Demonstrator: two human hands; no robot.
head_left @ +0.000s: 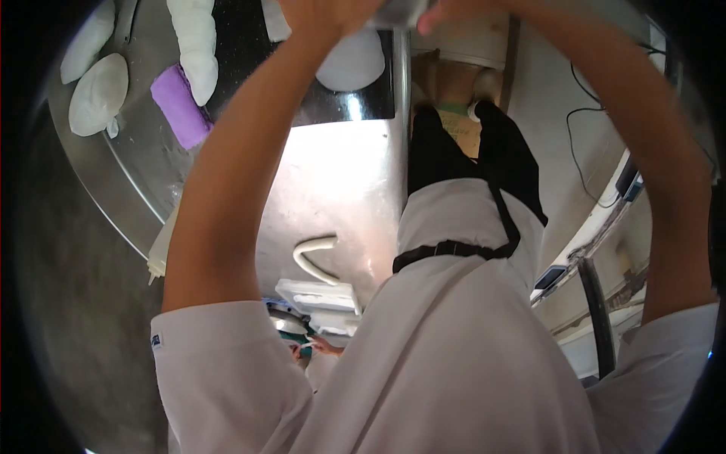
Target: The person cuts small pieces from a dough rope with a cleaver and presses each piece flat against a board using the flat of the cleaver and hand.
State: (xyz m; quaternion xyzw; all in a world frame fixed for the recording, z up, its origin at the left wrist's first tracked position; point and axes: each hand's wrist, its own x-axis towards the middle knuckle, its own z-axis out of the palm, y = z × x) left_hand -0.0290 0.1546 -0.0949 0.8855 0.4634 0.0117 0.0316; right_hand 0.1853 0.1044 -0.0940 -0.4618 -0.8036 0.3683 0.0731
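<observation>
My left hand (325,13) is at the top edge of the view, its fingers cut off by the frame. A shiny metal object (399,13), blurred and mostly out of frame, lies between my two hands. My right hand (461,9) is on its other side, with the thumb against it. Below my left hand a round, flat white piece (352,62) lies on a black board (318,106). Left of my left forearm are a purple roll (180,106) and a long, lumpy white piece (195,49).
Oval white pieces (100,94) lie at the far left of the metal table (333,174). A curved, pale tube-like piece (306,261) and white trays (318,295) are nearer my body. Another person's hands (321,346) show beyond. Black cables (575,144) hang at the right.
</observation>
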